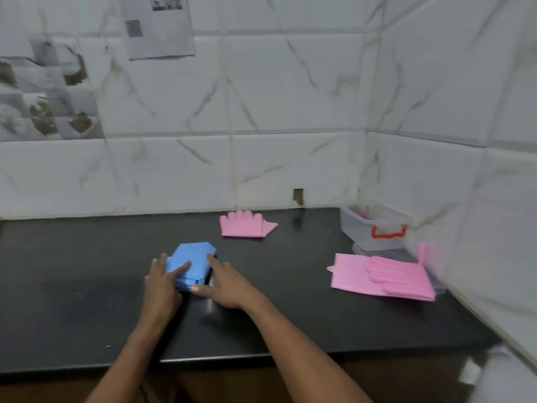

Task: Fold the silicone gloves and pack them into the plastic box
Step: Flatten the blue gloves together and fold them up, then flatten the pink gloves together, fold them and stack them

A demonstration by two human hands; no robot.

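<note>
Evidently the blue glove is mid-fold: it lies as a compact, layered packet on the dark desk, near its front edge, with both hands bracketing it. The left hand rests flat on the packet's left half, fingers straight, probably to press the springy silicone down so the layers do not pop open. The right hand lies spread against the packet's right side, forefinger along that edge and thumb at the near corner, straight rather than curled round it, seemingly squaring the stack. Neither hand lifts anything. Two pink gloves wait apart: one folded near the back wall, another folded flat at the right, just in front of the clear plastic box with its red catch. The box stands lidless in the corner, handy for packing; whether anything is already inside I cannot tell
</note>
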